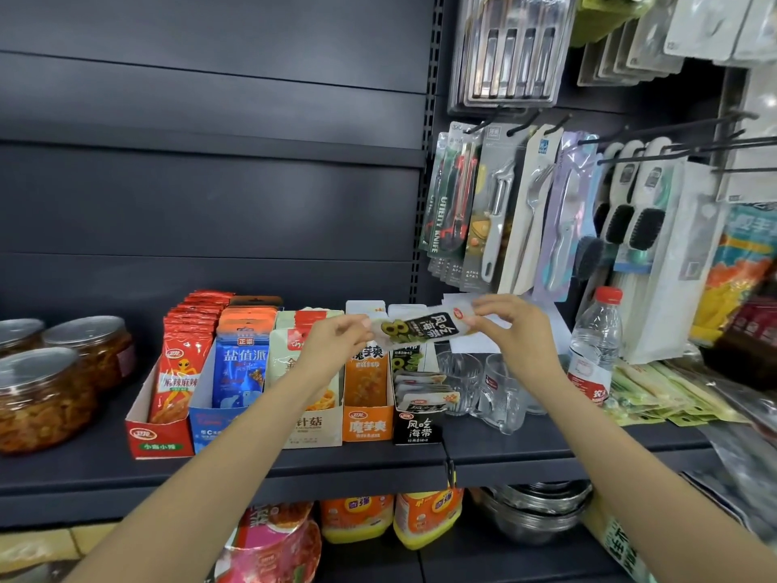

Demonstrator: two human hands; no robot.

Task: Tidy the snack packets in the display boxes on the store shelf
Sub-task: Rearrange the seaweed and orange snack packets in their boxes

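Note:
Five display boxes stand in a row on the dark shelf (378, 460): a red box (157, 435), a blue box (210, 427), a cream box (313, 427), an orange box (368, 425) and a black box (418, 427). I hold a black and white kelp snack packet (420, 328) sideways above the black box. My left hand (336, 336) pinches its left end and my right hand (511, 326) pinches its right end. Loose packets (422, 393) lie jumbled inside the black box.
Clear jars of pickles (46, 397) stand at the left. Glass cups (475, 385) and a water bottle (595, 342) sit right of the boxes. Kitchen tools (496, 212) hang on hooks above right. Flat green packets (656, 397) lie at far right.

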